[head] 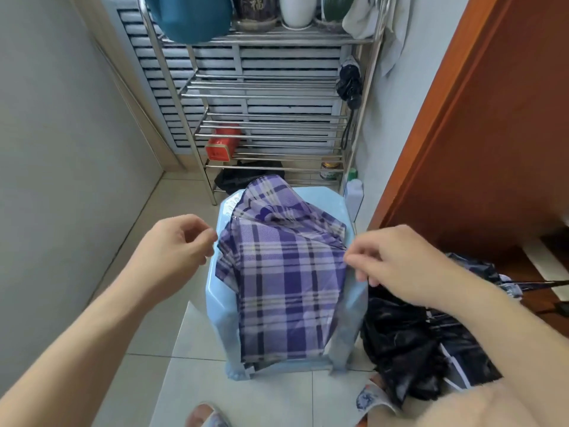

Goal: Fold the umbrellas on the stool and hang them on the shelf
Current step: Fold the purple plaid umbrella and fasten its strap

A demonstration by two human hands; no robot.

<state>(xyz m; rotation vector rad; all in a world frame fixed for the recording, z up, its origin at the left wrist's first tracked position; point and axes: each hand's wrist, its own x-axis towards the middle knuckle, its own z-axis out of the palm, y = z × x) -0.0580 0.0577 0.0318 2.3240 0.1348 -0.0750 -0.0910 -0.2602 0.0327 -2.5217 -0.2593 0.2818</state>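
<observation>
A purple plaid umbrella point(283, 272) lies collapsed but loose across the pale blue plastic stool point(335, 201). My left hand point(175, 245) hovers at the umbrella's left edge with fingers curled and thumb near the fabric; whether it touches the fabric I cannot tell. My right hand point(397, 263) pinches the fabric at the umbrella's right edge. A black umbrella point(400, 343) lies loose on the floor right of the stool. A folded black umbrella point(349, 83) hangs on the right post of the metal shelf point(264, 118) behind the stool.
The shelf holds a teal basin point(191, 16), pots and a red tin point(223, 143). A wooden door point(480, 134) stands at right, a grey wall at left. A white bottle point(354, 195) sits by the stool. My slippered feet are at the bottom.
</observation>
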